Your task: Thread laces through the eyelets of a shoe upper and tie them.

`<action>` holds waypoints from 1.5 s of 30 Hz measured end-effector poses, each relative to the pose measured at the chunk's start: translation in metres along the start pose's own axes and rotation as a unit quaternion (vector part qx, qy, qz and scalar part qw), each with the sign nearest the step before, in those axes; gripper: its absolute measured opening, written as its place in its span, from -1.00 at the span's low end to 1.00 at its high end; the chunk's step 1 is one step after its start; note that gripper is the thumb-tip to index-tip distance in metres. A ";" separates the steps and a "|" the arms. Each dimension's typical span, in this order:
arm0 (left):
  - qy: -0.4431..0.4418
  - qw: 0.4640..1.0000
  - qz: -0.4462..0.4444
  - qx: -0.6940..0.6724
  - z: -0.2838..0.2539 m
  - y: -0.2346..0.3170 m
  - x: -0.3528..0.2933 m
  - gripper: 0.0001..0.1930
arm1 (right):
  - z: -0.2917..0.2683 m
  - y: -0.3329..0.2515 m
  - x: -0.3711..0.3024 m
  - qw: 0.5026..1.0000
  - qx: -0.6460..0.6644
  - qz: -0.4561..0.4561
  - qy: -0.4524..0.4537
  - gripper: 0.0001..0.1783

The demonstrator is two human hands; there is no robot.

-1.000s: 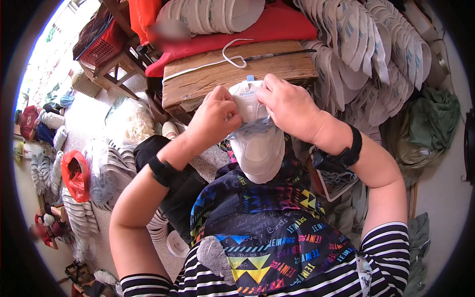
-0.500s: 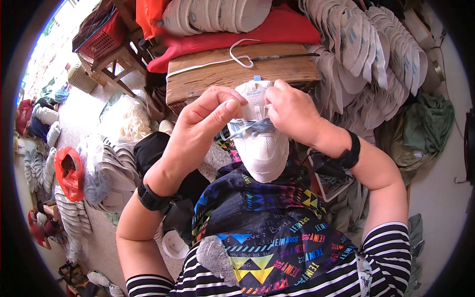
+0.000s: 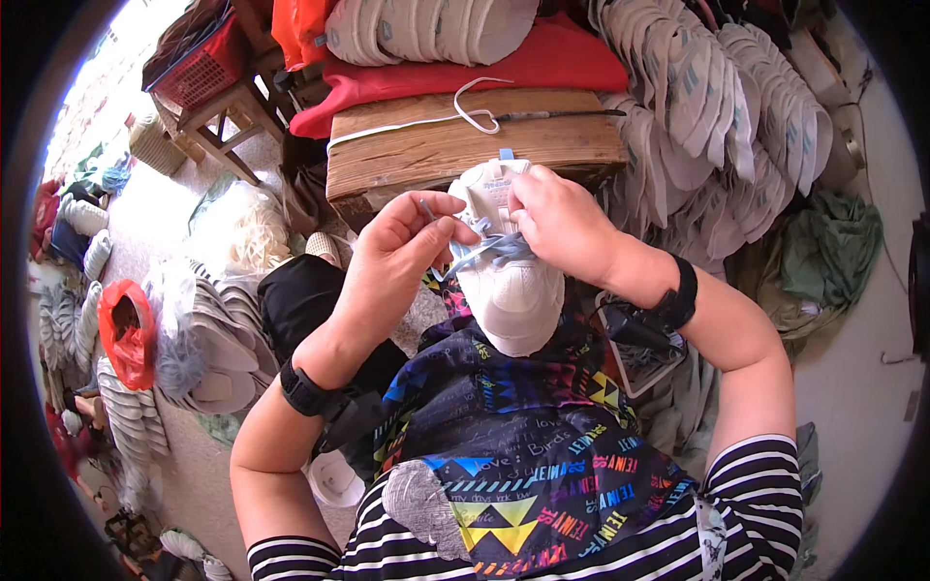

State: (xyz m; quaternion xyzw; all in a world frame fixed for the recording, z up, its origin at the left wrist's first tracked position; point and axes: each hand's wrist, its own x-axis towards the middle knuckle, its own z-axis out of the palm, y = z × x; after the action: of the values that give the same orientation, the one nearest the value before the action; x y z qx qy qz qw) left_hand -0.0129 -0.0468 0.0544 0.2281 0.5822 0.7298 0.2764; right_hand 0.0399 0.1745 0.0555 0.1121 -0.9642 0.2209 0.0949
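Observation:
A white shoe upper point(image 3: 513, 308) lies in front of me with its toe toward my body. Its tongue leans against the near edge of the wooden block. Pale blue shoelace point(image 3: 502, 249) crosses the upper in loose loops. My left hand point(image 3: 399, 242), beside the left edge, pinches a lace end between thumb and fingers. Part of that end pokes up above the fingers. On the opposite side my right hand point(image 3: 570, 221) is closed at the edge of the upper near the tongue. Its fingertips are partly hidden.
On the wooden block point(image 3: 387, 165) lie a white lace point(image 3: 475, 108) and a thin dark tool point(image 3: 562, 113). Behind are red cloth point(image 3: 436, 77) and stacked pale shoe pieces point(image 3: 426, 29). More pieces point(image 3: 678, 77) hang at right. A red bag point(image 3: 126, 334) stands on the left.
My left hand has moved slightly down and left, and a lace end now shows above its fingers. The right hand has shifted a little left along the upper. The lace loops lie differently.

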 end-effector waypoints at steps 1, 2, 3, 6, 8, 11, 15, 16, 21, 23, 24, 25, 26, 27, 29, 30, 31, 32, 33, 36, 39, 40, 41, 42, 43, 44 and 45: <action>0.002 1.000 0.001 0.000 0.000 0.001 -0.001 -0.79 | 0.000 -0.004 -0.001 0.999 -0.029 0.033 -0.005 -0.76; 0.009 1.000 -0.021 -0.013 0.000 0.002 -0.001 -0.78 | 0.000 -0.006 -0.003 0.996 -0.059 0.067 -0.010 -0.72; 0.016 0.999 -0.043 -0.025 0.001 0.002 -0.002 -0.78 | 0.003 -0.007 -0.003 0.996 -0.059 0.066 -0.011 -0.72; 0.009 0.997 -0.048 -0.052 0.003 0.002 -0.005 -0.72 | 0.008 -0.009 -0.003 0.996 -0.078 0.042 -0.014 -0.68; 0.011 0.997 -0.052 -0.057 0.005 0.002 -0.008 -0.69 | 0.008 -0.008 0.000 0.996 -0.075 0.014 -0.035 -0.64; 0.010 0.998 -0.034 -0.060 0.002 -0.005 -0.009 -0.66 | 0.003 -0.011 -0.001 0.997 -0.072 0.020 -0.019 -0.66; 0.041 0.999 -0.020 -0.025 -0.004 0.000 -0.005 -0.70 | 0.001 -0.017 0.004 0.996 -0.068 -0.049 0.010 -0.70; 0.041 0.999 -0.020 -0.025 -0.004 0.003 -0.004 -0.70 | 0.001 -0.020 0.005 0.992 -0.113 -0.056 -0.027 -0.73; 0.013 0.991 -0.008 -0.134 -0.004 0.000 -0.006 -0.74 | 0.003 -0.025 0.012 0.979 -0.183 -0.028 -0.086 -0.80; 0.024 0.990 -0.044 -0.134 -0.002 -0.005 -0.008 -0.76 | 0.003 -0.011 0.018 0.998 0.047 0.010 -0.029 -0.80; 0.025 0.990 -0.041 -0.134 -0.002 -0.009 -0.007 -0.76 | 0.001 -0.006 0.022 0.999 0.046 0.008 -0.028 -0.80; 0.021 0.991 -0.050 -0.119 -0.002 -0.014 -0.006 -0.77 | -0.002 -0.002 0.025 0.986 0.155 0.060 0.028 -0.78; 0.017 0.993 -0.059 -0.104 -0.003 -0.021 -0.007 -0.78 | -0.005 -0.001 0.028 0.955 0.262 0.111 0.083 -0.75; 0.023 0.994 -0.047 -0.099 -0.002 -0.028 -0.007 -0.82 | -0.009 0.002 0.030 0.953 0.263 0.117 0.100 -0.69; 0.037 0.997 -0.038 -0.063 0.003 -0.037 -0.006 -0.84 | -0.017 0.002 0.027 0.981 0.168 0.083 0.051 -0.70; 0.053 0.998 -0.030 -0.027 0.005 -0.040 -0.005 -0.86 | -0.020 0.002 0.026 0.996 0.072 0.048 0.000 -0.70; 0.067 0.998 -0.014 0.003 0.006 -0.045 -0.003 -0.91 | -0.016 0.000 0.023 0.997 0.063 0.031 -0.013 -0.75; 0.065 0.998 -0.014 0.003 0.007 -0.049 -0.001 -0.91 | -0.012 -0.003 0.019 0.997 0.062 0.032 -0.012 -0.75; 0.077 0.996 0.004 0.047 0.007 -0.053 0.001 -0.92 | -0.007 -0.006 0.015 1.000 0.024 0.009 -0.012 -0.77; 0.083 0.989 0.014 0.121 0.009 -0.051 0.003 -0.93 | 0.001 -0.007 0.010 0.999 -0.033 -0.001 -0.025 -0.82; 0.086 0.974 0.048 0.206 0.009 -0.052 0.006 -0.90 | 0.000 0.001 0.022 0.997 0.020 -0.075 -0.004 -0.83; 0.090 0.957 0.088 0.262 0.010 -0.053 0.007 -0.88 | -0.004 0.002 0.028 0.993 0.093 -0.070 0.018 -0.86; 0.092 0.957 0.085 0.263 0.010 -0.052 0.009 -0.88 | -0.008 -0.001 0.036 0.983 0.167 -0.064 0.038 -0.88; 0.087 0.929 0.136 0.334 0.011 -0.048 0.013 -0.86 | -0.018 -0.012 0.044 0.975 0.200 -0.074 0.058 -0.88; 0.080 0.893 0.186 0.402 0.014 -0.044 0.016 -0.84 | -0.028 -0.024 0.053 0.966 0.233 -0.085 0.078 -0.88; 0.078 0.893 0.186 0.403 0.019 -0.040 0.018 -0.84 | -0.038 -0.037 0.060 0.938 0.316 -0.101 0.098 -0.86; 0.105 0.851 0.222 0.463 0.023 -0.038 0.022 -0.85 | -0.047 -0.045 0.067 0.933 0.323 -0.118 0.109 -0.86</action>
State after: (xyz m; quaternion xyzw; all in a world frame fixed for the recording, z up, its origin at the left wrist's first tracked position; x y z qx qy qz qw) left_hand -0.0091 -0.0092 0.0228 0.3753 0.8121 0.4370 -0.0937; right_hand -0.0066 0.1441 0.1310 0.2244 -0.8046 0.5182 0.1837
